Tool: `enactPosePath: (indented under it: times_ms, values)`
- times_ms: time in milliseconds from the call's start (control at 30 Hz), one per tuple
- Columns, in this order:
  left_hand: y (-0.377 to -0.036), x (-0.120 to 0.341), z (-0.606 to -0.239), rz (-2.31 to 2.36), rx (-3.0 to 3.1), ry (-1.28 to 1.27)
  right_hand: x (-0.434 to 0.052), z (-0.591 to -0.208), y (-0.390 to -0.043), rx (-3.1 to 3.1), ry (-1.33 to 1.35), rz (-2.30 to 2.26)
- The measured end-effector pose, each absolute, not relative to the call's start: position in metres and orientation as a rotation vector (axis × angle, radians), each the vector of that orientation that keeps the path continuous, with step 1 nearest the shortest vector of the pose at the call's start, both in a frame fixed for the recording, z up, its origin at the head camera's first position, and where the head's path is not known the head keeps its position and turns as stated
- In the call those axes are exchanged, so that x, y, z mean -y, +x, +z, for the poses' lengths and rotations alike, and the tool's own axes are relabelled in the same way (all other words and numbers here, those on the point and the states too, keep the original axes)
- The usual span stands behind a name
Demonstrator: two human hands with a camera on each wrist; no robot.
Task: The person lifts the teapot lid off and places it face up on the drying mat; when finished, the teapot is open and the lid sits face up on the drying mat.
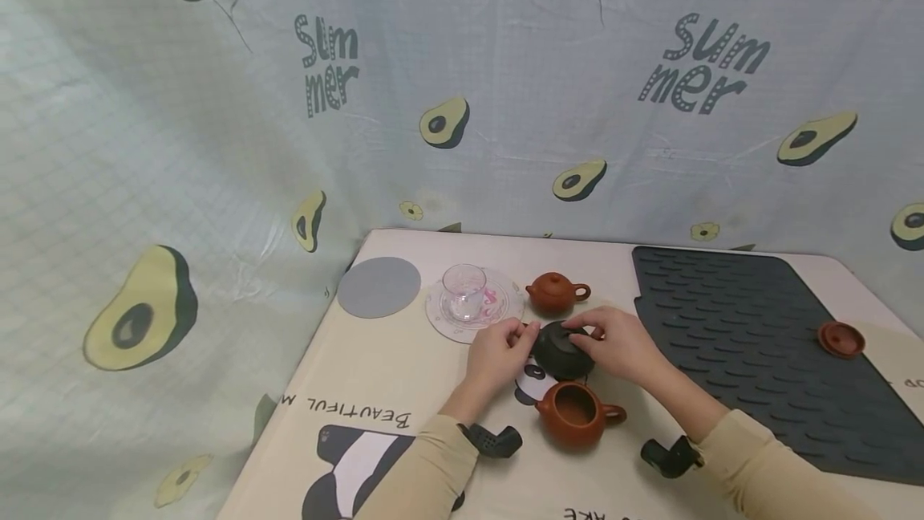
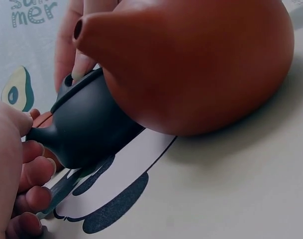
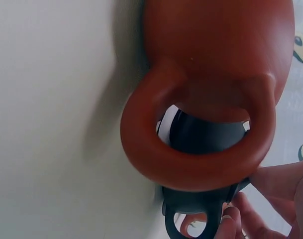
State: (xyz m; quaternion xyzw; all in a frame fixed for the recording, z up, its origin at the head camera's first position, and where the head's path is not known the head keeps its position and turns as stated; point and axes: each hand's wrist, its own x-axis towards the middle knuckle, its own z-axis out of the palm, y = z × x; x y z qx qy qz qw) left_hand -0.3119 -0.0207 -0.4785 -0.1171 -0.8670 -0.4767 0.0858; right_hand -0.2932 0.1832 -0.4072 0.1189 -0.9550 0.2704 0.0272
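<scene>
While both hands are closing on dark teapot (image 1: 561, 350) at table (image 1: 404, 359) centre, left hand (image 1: 498, 357) is pinching spout side, right hand (image 1: 619, 346) is gripping handle side; lidless brown teapot (image 1: 575, 414) is sitting just in front, lidded brown teapot (image 1: 554, 293) behind, glass cup (image 1: 464, 293) on coaster (image 1: 505, 311) near left, loose lid (image 1: 840, 339) lying on dark mat (image 1: 751, 343)

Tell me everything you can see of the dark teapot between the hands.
The dark teapot is small, round-bodied and matte black-green, like unglazed clay. Its spout points toward the left hand, whose fingers meet the spout tip; its loop handle is pinched by the right hand. It sits on the table, partly over the panda print, just behind the open brown teapot. I cannot tell whether its lid is on.
</scene>
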Motion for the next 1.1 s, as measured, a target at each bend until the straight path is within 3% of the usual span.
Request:
enactPosePath:
  times_ms: [433,867,1100]
  values:
    - [-0.310,0.019,-0.479,-1.411,2.569,-0.343,-0.189,-0.411,-0.294,2.846,0.356,0.863]
    - [-0.309,0.021,-0.478,-1.411,2.568,-0.336,-0.208,-0.394,-0.291,2.809,0.135,1.381]
    - [-0.308,0.020,-0.476,-1.403,2.567,-0.337,-0.217,-0.396,-0.292,2.686,0.148,1.758]
